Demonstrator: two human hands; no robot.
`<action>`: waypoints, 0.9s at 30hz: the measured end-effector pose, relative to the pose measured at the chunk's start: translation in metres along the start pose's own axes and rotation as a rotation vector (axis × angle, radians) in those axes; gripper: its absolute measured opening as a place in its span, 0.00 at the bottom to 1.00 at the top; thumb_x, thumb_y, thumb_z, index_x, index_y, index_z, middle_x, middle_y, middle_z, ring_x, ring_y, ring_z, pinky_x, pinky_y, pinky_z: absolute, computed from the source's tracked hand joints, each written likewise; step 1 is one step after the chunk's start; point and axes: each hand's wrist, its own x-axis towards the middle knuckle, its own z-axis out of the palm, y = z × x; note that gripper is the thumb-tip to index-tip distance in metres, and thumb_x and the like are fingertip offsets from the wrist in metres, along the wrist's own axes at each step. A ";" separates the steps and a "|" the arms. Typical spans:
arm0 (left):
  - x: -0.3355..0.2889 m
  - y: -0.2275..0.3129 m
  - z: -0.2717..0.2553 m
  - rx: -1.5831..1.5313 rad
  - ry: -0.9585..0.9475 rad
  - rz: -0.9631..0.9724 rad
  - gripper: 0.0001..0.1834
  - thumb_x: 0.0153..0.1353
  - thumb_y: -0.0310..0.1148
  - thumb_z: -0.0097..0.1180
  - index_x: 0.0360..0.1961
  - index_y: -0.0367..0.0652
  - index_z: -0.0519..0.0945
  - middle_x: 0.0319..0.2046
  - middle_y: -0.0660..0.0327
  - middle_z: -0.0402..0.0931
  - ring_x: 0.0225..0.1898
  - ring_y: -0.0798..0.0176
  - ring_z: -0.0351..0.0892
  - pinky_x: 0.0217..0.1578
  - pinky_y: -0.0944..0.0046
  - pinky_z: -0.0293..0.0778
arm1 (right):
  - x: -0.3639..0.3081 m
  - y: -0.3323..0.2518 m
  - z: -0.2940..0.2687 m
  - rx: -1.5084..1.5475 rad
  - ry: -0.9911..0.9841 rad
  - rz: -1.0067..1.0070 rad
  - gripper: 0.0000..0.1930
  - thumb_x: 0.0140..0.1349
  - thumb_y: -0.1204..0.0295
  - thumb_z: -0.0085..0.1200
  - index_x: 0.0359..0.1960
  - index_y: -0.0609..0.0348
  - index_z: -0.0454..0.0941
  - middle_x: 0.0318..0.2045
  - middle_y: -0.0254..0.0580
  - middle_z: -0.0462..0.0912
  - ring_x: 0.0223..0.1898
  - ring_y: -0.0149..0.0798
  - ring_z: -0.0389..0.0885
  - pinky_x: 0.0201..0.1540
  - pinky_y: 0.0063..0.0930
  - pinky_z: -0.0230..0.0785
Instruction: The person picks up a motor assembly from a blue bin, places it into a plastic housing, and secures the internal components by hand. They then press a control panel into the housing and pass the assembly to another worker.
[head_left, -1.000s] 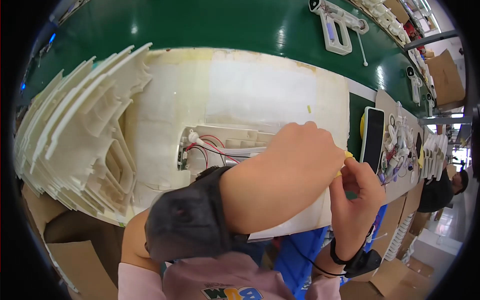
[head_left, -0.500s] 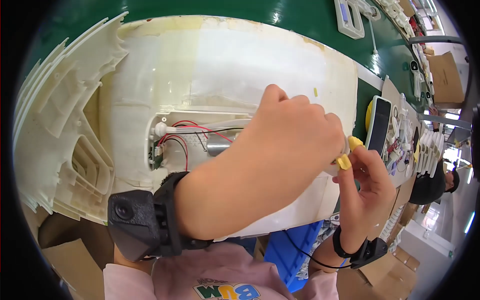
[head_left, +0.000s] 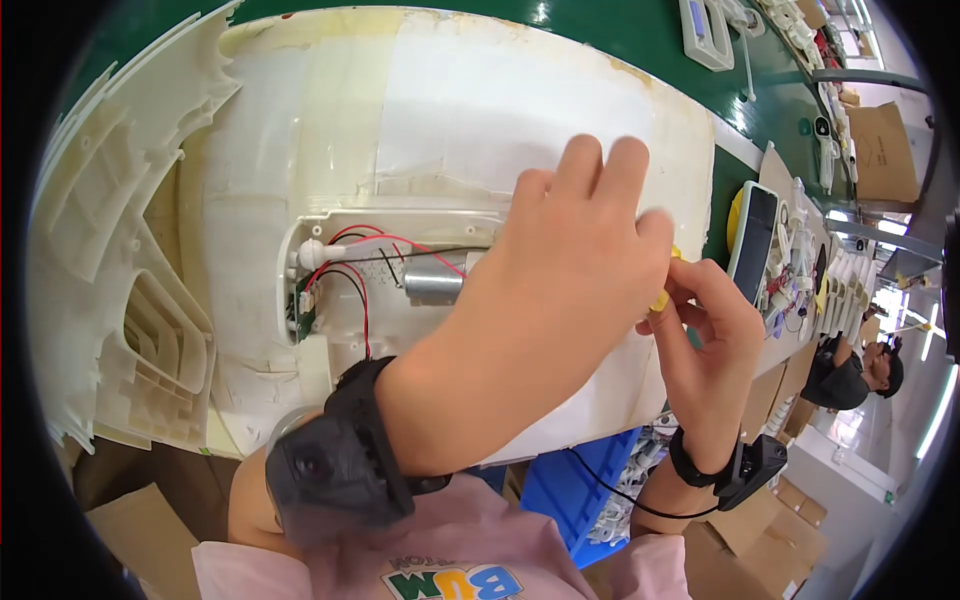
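Note:
My left hand (head_left: 585, 235) reaches across the work surface, back upward, with the far fingers lifted and slightly blurred. Its thumb side meets my right hand (head_left: 712, 325), whose thumb and index finger pinch together and carry yellow finger covers (head_left: 660, 301). Whatever sits between the two hands is hidden behind the left one. Under my left forearm lies an opened white plastic housing (head_left: 292, 250). Inside it are a silver cylindrical motor (head_left: 432, 282), red and black wires (head_left: 366, 315), a round white fitting (head_left: 312, 254) and a small green circuit board (head_left: 303, 312).
Stacked white plastic shells (head_left: 130, 270) stand at the left. A phone-like device (head_left: 755, 235) and loose small parts lie to the right. A blue bin (head_left: 575, 490) sits below the table's near edge. Another person (head_left: 845, 375) is at the far right.
My left hand's far fingers have lifted and straightened from a curled grip. My right hand has moved slightly left, closer against it. The view has shifted a little, uncovering more of the motor.

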 end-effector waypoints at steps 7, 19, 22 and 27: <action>-0.002 -0.012 -0.019 0.031 -0.071 -0.102 0.14 0.48 0.26 0.61 0.36 0.37 0.73 0.38 0.51 0.70 0.38 0.47 0.73 0.39 0.55 0.71 | -0.003 0.008 0.005 0.391 -0.089 0.192 0.16 0.63 0.81 0.53 0.52 0.75 0.73 0.37 0.42 0.80 0.38 0.30 0.80 0.35 0.24 0.81; -0.050 -0.006 -0.076 -0.044 0.187 -0.246 0.11 0.56 0.22 0.56 0.42 0.38 0.74 0.38 0.52 0.74 0.34 0.47 0.76 0.36 0.58 0.72 | -0.004 -0.016 0.000 0.140 0.083 -0.151 0.10 0.58 0.84 0.52 0.40 0.65 0.78 0.36 0.40 0.80 0.29 0.26 0.76 0.27 0.17 0.73; -0.064 -0.003 -0.080 0.026 0.186 -0.212 0.13 0.54 0.23 0.58 0.43 0.38 0.75 0.36 0.54 0.74 0.35 0.50 0.75 0.36 0.57 0.69 | 0.017 -0.041 0.016 0.073 -0.100 -0.370 0.11 0.55 0.86 0.50 0.40 0.66 0.78 0.36 0.42 0.80 0.27 0.29 0.77 0.27 0.19 0.72; -0.074 0.001 -0.084 0.145 -0.033 -0.267 0.18 0.46 0.24 0.61 0.42 0.44 0.77 0.33 0.62 0.73 0.38 0.57 0.71 0.37 0.60 0.60 | 0.038 -0.054 0.034 0.061 -0.350 -0.384 0.13 0.54 0.87 0.47 0.40 0.66 0.77 0.35 0.44 0.80 0.27 0.39 0.79 0.30 0.26 0.72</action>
